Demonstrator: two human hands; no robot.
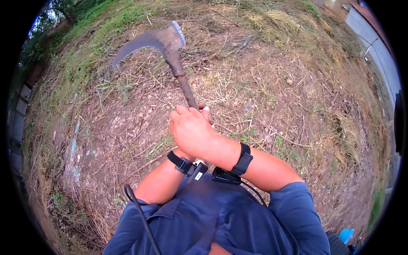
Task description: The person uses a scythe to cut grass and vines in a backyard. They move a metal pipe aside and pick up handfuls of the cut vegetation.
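Out in front of me a billhook (171,42) is raised over the ground. Its broad blade curves to a point toward the left, and the squared back edge looks bright. A dark handle runs down from the blade into my hands. My right hand (191,131) is closed around the lower handle, its back toward me. My left hand (206,113) lies crossed beneath the right one and is mostly hidden; only fingertips show beside the handle, curled around it. The handle's lower end is out of sight.
Dry cut grass and twigs cover the brown soil (272,110). Green grass (91,25) grows at the far left, with a straw heap (276,21) at the far right. A pale wall (372,36) stands on the right. A black cable (142,216) hangs by my left arm.
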